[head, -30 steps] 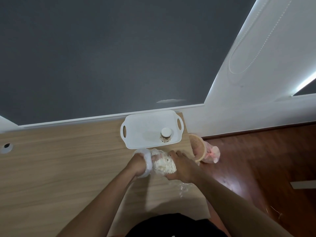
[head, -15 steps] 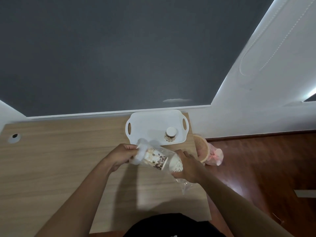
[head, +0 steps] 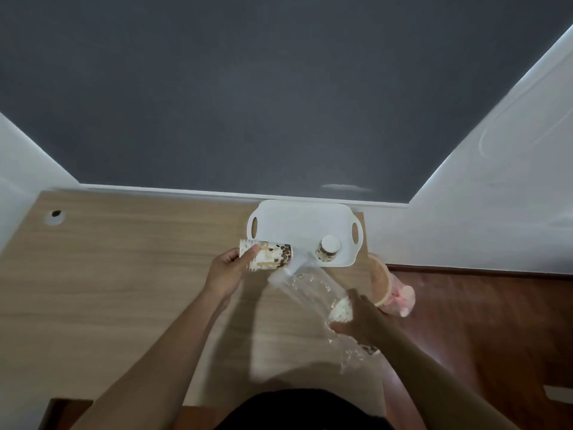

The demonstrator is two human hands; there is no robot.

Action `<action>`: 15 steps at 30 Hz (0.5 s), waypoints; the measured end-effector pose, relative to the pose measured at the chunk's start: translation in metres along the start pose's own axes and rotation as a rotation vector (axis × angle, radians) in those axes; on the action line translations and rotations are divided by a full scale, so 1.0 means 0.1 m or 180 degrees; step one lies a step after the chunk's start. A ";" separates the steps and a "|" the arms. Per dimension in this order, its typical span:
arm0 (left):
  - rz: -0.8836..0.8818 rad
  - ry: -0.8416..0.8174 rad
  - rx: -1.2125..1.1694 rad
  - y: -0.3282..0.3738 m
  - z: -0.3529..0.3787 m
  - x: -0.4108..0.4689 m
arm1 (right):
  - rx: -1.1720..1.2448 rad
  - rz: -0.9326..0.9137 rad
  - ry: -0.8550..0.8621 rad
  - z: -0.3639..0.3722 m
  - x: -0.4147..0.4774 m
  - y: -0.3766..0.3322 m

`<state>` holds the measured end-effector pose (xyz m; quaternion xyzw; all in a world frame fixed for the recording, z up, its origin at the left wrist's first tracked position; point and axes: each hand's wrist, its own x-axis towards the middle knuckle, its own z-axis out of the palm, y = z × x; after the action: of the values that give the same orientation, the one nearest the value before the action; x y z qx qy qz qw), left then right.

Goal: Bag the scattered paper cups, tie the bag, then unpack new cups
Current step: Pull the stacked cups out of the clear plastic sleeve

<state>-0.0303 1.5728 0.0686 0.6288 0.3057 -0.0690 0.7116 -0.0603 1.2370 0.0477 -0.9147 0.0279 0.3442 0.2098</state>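
My left hand (head: 228, 270) grips a short stack of printed paper cups (head: 269, 254), lying sideways just in front of the white tray (head: 297, 218). My right hand (head: 356, 318) holds the clear plastic sleeve (head: 310, 285), which stretches from the tray's front edge down to my wrist. More cups (head: 341, 310) remain inside the sleeve under my right fingers. One single cup (head: 328, 249) stands upside down on the tray's right part.
The wooden desk (head: 124, 290) has a cable hole (head: 55, 214) at its far left. A round wooden bin (head: 379, 280) with a pink bag (head: 403, 297) stands on the floor off the desk's right edge. Grey wall behind.
My hands have moved apart. The left hand has drawn a stack of cups out of the sleeve toward the left, and the right hand has pulled the sleeve back toward me.
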 end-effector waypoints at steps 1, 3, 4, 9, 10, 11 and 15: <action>-0.0007 -0.0001 -0.0038 -0.01 0.00 -0.01 | -0.0044 0.0015 0.0004 0.01 0.01 0.02; 0.0012 0.0098 -0.0210 -0.03 0.02 0.00 | -0.0170 0.0006 -0.0041 0.06 0.03 0.01; -0.0003 0.0187 -0.0343 -0.03 0.02 0.01 | -0.0237 -0.0010 -0.0074 0.09 0.04 0.00; -0.0175 0.0370 -0.0680 0.02 0.18 0.00 | -0.0460 -0.0106 -0.0151 0.27 0.05 -0.08; -0.0318 0.0392 -0.0736 0.01 0.20 0.02 | -0.0469 -0.0105 -0.0167 0.30 0.05 -0.09; -0.0516 0.0350 -0.0849 0.02 0.20 0.04 | -0.0476 -0.0107 -0.0182 0.32 0.06 -0.09; -0.1431 -0.0407 -0.1134 0.08 0.23 0.05 | -0.0354 -0.0063 -0.0235 0.34 0.08 -0.04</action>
<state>-0.0148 1.5545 0.0735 0.4049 0.3991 -0.2097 0.7955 -0.0746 1.2552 0.0217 -0.9119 -0.0080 0.3766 0.1629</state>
